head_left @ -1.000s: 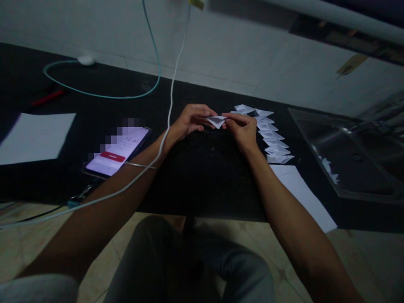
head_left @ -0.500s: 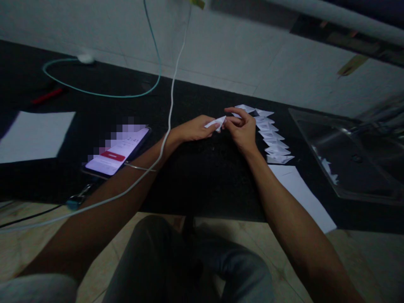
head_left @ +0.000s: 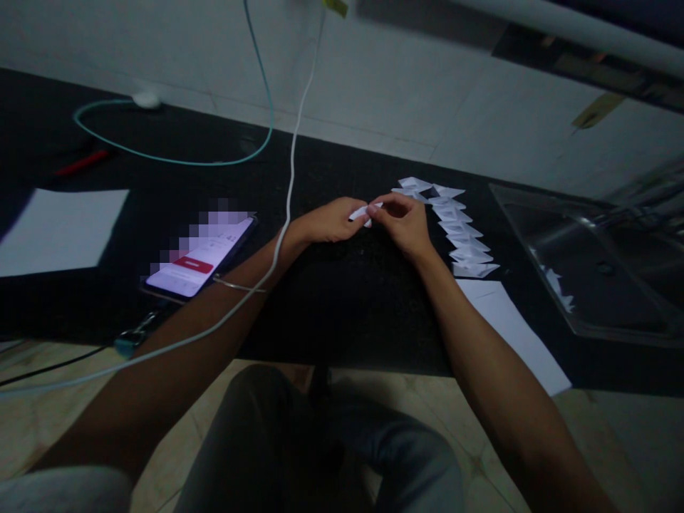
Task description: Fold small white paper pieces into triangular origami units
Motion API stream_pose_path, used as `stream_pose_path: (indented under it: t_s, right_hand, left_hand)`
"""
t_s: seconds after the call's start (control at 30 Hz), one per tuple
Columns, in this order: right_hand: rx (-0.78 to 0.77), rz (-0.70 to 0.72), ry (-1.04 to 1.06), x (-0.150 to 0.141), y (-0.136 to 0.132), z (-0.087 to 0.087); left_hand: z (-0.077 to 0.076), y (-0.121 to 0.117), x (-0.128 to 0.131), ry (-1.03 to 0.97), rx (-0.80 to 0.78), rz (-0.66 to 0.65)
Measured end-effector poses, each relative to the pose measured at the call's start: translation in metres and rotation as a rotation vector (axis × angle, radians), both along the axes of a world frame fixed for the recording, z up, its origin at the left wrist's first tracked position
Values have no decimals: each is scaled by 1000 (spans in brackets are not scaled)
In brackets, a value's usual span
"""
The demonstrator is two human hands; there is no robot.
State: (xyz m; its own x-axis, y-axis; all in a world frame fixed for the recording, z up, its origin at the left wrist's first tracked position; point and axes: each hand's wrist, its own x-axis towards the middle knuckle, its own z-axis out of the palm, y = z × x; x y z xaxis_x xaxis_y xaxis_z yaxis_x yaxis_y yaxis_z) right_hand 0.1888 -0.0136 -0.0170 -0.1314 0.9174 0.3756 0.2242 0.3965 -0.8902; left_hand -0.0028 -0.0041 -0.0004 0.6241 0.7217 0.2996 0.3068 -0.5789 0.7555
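Note:
A small folded white paper piece (head_left: 361, 211) is pinched between both my hands above the black counter (head_left: 342, 299). My left hand (head_left: 328, 221) grips it from the left with curled fingers. My right hand (head_left: 403, 222) meets it from the right, fingertips closed on its end. Just right of my right hand lies a row of several folded white paper pieces (head_left: 458, 229), running from the back toward me.
A lit phone (head_left: 200, 256) lies left of my left forearm, with a white cable (head_left: 291, 157) crossing it. A white sheet (head_left: 56, 229) is at far left, another sheet (head_left: 513, 331) at the right front edge. A steel sink (head_left: 598, 263) is at right; a teal cable (head_left: 171, 153) loops behind.
Both hands lowered toward the counter. The paper piece has become narrower and flatter, and my right fingers closed onto it again after lifting open half a second ago.

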Motion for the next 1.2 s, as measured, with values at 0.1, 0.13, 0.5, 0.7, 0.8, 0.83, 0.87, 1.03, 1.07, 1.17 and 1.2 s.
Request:
stream_pose_path:
  t_s: [0.1, 0.13, 0.5, 0.7, 0.8, 0.83, 0.87, 1.03, 1.07, 1.17, 1.2]
  right_hand:
    - [-10, -7, 21, 2, 3, -2]
    - [-15, -9, 29, 3, 3, -3]
    - [-42, -5, 79, 6, 1, 0]
    - [-35, -52, 89, 9, 2, 1]
    - [-53, -50, 119, 8, 3, -2]
    - [-59, -47, 132, 7, 3, -3]
    - [-64, -45, 144, 7, 4, -4]
    - [-66, -34, 208, 7, 6, -5]
    - [-64, -37, 222, 8, 7, -5]
    - [-67, -54, 245, 10, 9, -5]
    - [-68, -53, 246, 10, 9, -6]
  left_hand:
    - [0, 1, -1, 60, -6, -29]
    - [0, 1, -1, 70, -4, -29]
    - [5, -2, -1, 54, -39, -9]
    - [10, -5, -3, 48, -98, 31]
    - [10, -7, -2, 65, -82, 27]
    - [10, -7, -1, 68, -77, 20]
    - [9, -7, 0, 66, -73, 11]
    - [7, -5, 1, 37, -70, -45]
    - [7, -5, 0, 39, -78, -56]
    - [8, -5, -1, 65, -111, -74]
    - [9, -5, -1, 75, -115, -73]
